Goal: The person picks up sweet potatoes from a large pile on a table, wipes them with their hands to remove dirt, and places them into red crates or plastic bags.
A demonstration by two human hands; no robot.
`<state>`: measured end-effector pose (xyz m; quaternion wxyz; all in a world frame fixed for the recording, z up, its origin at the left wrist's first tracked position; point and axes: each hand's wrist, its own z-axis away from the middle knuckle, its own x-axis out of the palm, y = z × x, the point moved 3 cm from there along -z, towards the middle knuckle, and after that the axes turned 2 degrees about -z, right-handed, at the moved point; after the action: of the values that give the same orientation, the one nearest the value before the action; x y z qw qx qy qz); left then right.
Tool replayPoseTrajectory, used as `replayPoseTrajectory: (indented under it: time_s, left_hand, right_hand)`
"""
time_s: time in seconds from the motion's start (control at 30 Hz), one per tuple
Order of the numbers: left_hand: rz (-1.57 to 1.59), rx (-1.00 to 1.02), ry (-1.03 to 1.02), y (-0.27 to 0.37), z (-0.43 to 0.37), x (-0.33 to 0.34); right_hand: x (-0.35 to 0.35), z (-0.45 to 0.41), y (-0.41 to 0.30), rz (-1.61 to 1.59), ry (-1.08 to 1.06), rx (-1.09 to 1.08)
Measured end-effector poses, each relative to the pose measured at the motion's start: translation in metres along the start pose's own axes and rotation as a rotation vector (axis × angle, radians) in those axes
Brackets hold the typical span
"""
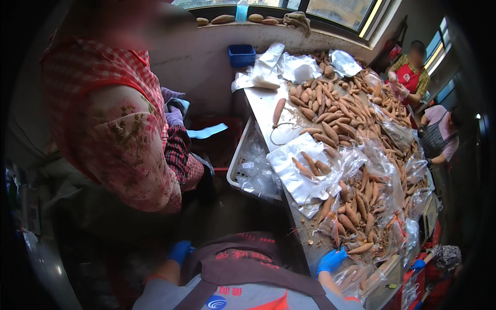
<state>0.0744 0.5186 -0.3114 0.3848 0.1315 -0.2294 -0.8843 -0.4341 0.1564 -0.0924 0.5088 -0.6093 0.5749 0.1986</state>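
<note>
My left hand [181,252], in a blue glove, hangs beside the dark apron [240,257] I wear. Its fingers look bent, and whether they hold anything is not visible. On the right, my right hand [332,260], also blue-gloved, is at the near edge of the table [279,101]. A small dark thing shows at its fingertips, too small to name. Just beyond them lies a single sweet potato [360,248]. A clear plastic bag of sweet potatoes [350,276] sits beside that hand, and a loose pile of sweet potatoes [350,213] spreads farther up.
White plastic bags [288,157] lie on the table, some sweet potatoes on top. A white crate [231,170] of clear plastic stands against its left side. A blue basket [241,56] is at the far end. A co-worker [128,135] stands left; others work across the table.
</note>
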Motion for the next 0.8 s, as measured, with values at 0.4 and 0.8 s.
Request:
replayPoseTrajectory:
  time_s: [0.4, 0.8]
  left_hand:
    - [0.017, 0.152, -0.082, 0.042, 0.023, 0.039]
    - [-0.084, 0.160, -0.253, 0.052, -0.005, 0.063]
  right_hand:
    - [0.001, 0.001, -0.004, 0.040, -0.058, 0.132]
    - [0.001, 0.000, -0.007, 0.016, 0.007, 0.067]
